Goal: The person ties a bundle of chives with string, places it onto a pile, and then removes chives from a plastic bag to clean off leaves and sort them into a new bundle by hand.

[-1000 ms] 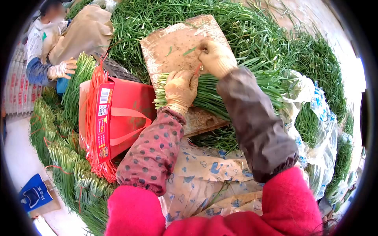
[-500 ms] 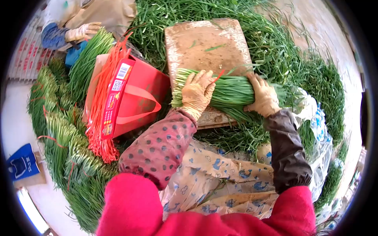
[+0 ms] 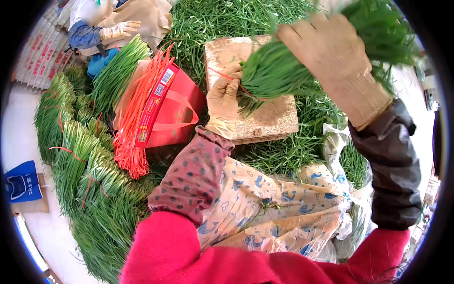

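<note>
A bundle of green chives, with a red tie around it, is lifted at a tilt above the worn wooden board. My gloved left hand is closed around its tied end, and a loose tip of the tie sticks out by the fingers. My gloved right hand lies over the leafy part, fingers curled across it. Leaves beyond that hand are smeared by motion. The bundle's cut ends are mostly hidden behind my left hand.
Left of the board stands a red box with red ties draped over it. Tied chive bundles are piled farther left. Loose green leaves surround the board. Another person's gloved hand is at upper left. Patterned plastic sheeting covers my lap.
The bundle has risen off the board and tilted, its leafy end up to the right. My right hand has moved up with it; my left hand has shifted slightly down and left.
</note>
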A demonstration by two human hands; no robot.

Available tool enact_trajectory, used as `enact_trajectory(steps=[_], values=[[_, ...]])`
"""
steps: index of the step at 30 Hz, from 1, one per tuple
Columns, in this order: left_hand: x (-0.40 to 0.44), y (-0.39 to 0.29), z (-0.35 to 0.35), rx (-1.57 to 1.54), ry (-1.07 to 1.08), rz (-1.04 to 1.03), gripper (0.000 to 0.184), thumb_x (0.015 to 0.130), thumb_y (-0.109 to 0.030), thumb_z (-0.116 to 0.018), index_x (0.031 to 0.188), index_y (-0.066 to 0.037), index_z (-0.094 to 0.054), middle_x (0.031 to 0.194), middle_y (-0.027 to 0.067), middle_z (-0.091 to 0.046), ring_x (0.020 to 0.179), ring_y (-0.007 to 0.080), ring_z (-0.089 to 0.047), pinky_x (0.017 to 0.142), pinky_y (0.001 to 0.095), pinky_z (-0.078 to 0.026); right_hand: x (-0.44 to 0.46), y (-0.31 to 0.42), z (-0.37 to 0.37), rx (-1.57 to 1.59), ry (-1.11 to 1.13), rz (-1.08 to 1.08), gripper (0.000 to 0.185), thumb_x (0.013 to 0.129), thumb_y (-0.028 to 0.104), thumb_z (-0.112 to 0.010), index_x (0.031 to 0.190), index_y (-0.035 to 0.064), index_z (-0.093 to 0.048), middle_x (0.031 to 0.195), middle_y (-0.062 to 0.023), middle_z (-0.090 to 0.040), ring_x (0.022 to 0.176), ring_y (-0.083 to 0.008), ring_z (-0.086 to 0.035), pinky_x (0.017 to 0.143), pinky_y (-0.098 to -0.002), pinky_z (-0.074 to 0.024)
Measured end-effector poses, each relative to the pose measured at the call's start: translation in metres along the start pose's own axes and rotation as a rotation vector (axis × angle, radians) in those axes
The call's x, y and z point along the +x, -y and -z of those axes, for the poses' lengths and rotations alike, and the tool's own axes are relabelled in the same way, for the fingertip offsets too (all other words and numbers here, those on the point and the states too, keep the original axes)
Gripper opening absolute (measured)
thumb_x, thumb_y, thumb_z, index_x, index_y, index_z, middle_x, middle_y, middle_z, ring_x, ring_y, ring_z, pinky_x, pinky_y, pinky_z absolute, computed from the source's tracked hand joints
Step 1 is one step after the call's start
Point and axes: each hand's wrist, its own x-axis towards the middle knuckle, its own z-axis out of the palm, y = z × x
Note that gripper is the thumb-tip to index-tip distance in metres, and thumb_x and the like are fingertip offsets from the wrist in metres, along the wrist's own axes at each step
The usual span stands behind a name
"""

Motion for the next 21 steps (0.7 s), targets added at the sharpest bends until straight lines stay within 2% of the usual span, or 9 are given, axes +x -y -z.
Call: enact_trajectory(steps=[3, 6, 7, 10, 13, 17, 19, 20, 21], values=[[-0.003, 0.000, -0.004, -0.043, -0.013, -0.126, 0.015, 0.091, 0.002, -0.052, 0.102, 0.003, -0.063, 0.115, 0.0086, -0.062, 0.093, 0.0151, -0.060, 0.086, 0.0281, -0.048, 0.032, 0.009, 0.011, -0.052, -0.143, 0.181, 0.012, 0.077, 0.014, -0.060, 0.089, 0.0136, -0.061, 0.073, 0.0016, -0.056, 0.074, -0.0162, -0.057, 0.063, -0.0323, -0.0442], [-0.015, 0.043, 0.029, 0.224, -0.080, 0.328, 0.009, 0.089, 0.002, -0.054, 0.095, -0.001, -0.059, 0.092, 0.0021, -0.061, 0.077, 0.0104, -0.055, 0.072, 0.0254, -0.046, 0.036, 0.056, -0.027, 0.136, 0.446, 0.217, 0.009, 0.079, 0.018, -0.060, 0.086, 0.0131, -0.064, 0.074, 0.0034, -0.061, 0.074, -0.0162, -0.060, 0.061, -0.0327, -0.0443], [-0.017, 0.080, 0.046, 0.345, -0.031, 0.407, 0.007, 0.088, 0.002, -0.054, 0.093, -0.002, -0.058, 0.087, 0.0007, -0.060, 0.079, 0.0088, -0.054, 0.071, 0.0244, -0.044, 0.032, 0.068, -0.028, -0.068, 0.503, 0.466, 0.010, 0.080, 0.019, -0.061, 0.086, 0.0126, -0.065, 0.074, 0.0032, -0.063, 0.074, -0.0164, -0.060, 0.060, -0.0331, -0.0445], [-0.015, 0.076, 0.038, 0.281, -0.020, 0.418, 0.004, 0.089, 0.001, -0.055, 0.089, -0.002, -0.058, 0.090, 0.0035, -0.061, 0.085, 0.0106, -0.055, 0.078, 0.0246, -0.043, 0.011, 0.058, -0.069, 0.143, 0.435, 0.200, 0.012, 0.077, 0.015, -0.064, 0.089, 0.0146, -0.065, 0.078, 0.0022, -0.065, 0.076, -0.0167, -0.062, 0.062, -0.0345, -0.0453], [0.004, 0.059, 0.020, 0.514, 0.101, 0.253, 0.008, 0.085, 0.004, -0.057, 0.087, -0.004, -0.058, 0.098, 0.0093, -0.063, 0.094, 0.0194, -0.057, 0.086, 0.0301, -0.042, -0.028, 0.014, -0.060, 0.125, 0.276, 0.076, 0.018, 0.078, 0.013, -0.065, 0.095, 0.0160, -0.062, 0.084, 0.0009, -0.067, 0.084, -0.0169, -0.066, 0.071, -0.0326, -0.0508], [0.034, 0.007, -0.025, 0.822, 0.288, -0.620, 0.006, 0.086, -0.004, -0.062, 0.091, -0.004, -0.060, 0.107, 0.0131, -0.062, 0.110, 0.0252, -0.055, 0.090, 0.0374, -0.043, -0.099, -0.019, -0.083, 0.204, 0.259, -0.263, 0.077, 0.066, -0.001, -0.073, 0.134, 0.0216, -0.045, 0.126, -0.0049, -0.056, 0.113, -0.0242, -0.055, 0.088, -0.0382, -0.0456], [0.040, 0.014, -0.028, 1.015, 0.365, -0.773, 0.008, 0.084, -0.006, -0.063, 0.092, -0.005, -0.060, 0.111, 0.0158, -0.061, 0.116, 0.0297, -0.054, 0.094, 0.0417, -0.040, -0.115, 0.003, -0.085, -0.150, 0.629, -0.427, 0.080, 0.069, 0.003, -0.074, 0.140, 0.0183, -0.040, 0.138, -0.0096, -0.044, 0.120, -0.0277, -0.050, 0.092, -0.0414, -0.0452], [0.037, 0.040, -0.023, 1.154, 0.385, -0.612, 0.011, 0.082, -0.011, -0.065, 0.091, -0.007, -0.061, 0.115, 0.0118, -0.059, 0.119, 0.0310, -0.050, 0.095, 0.0472, -0.036, -0.112, 0.013, -0.083, -0.133, 1.088, -0.508, 0.076, 0.076, 0.012, -0.073, 0.142, 0.0128, -0.035, 0.145, -0.0119, -0.034, 0.124, -0.0326, -0.045, 0.093, -0.0462, -0.0461], [0.030, 0.069, -0.012, 1.286, 0.399, -0.445, 0.015, 0.079, -0.016, -0.068, 0.091, -0.010, -0.062, 0.119, 0.0078, -0.058, 0.123, 0.0323, -0.046, 0.096, 0.0526, -0.031, -0.097, 0.020, -0.073, 0.076, 1.428, -0.529, 0.063, 0.079, 0.019, -0.072, 0.134, 0.0062, -0.044, 0.136, -0.0149, -0.047, 0.119, -0.0321, -0.050, 0.091, -0.0443, -0.0482]])
